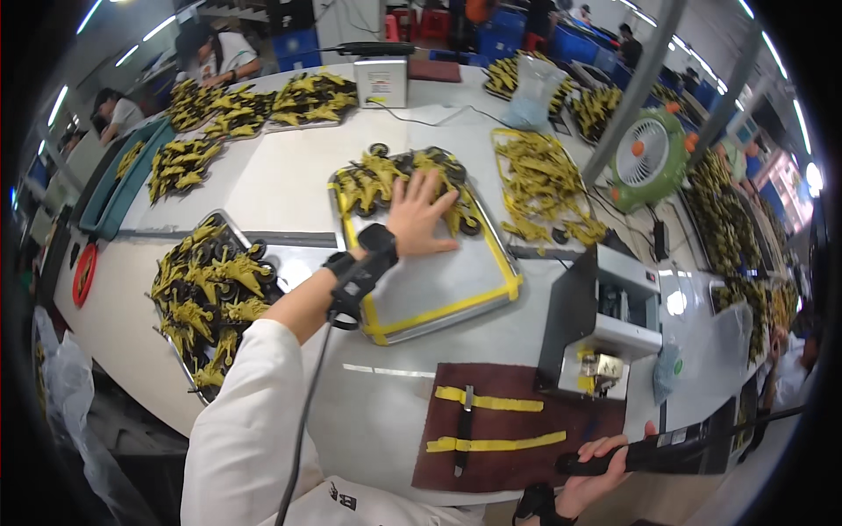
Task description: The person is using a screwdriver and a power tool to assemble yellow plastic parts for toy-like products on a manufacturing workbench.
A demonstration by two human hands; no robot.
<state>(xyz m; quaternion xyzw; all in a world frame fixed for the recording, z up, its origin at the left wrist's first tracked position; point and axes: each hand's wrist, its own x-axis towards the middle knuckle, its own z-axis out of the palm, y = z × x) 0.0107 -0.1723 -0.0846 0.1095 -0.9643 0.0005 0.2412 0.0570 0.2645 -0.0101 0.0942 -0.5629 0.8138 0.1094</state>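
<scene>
My left hand (421,215) lies palm down with fingers spread, at the near edge of a row of yellow parts with black wheels (368,182). Its fingertips reach in among them. These parts fill the far end of a metal tray (438,309) edged with yellow tape; the near half is bare. At the lower right, my right hand (598,469) is closed round a black electric screwdriver (667,451), whose cord runs off to the right. Beside that hand lies a dark red mat (509,421) with two yellow tape strips and a black strap-like piece.
A grey box-shaped machine (605,324) stands right of the tray. Left of my arm sits another heaped tray of yellow and black parts (210,298). A tray of yellow parts (539,180), a green fan (649,158) and metal posts are farther right. Other people work beyond.
</scene>
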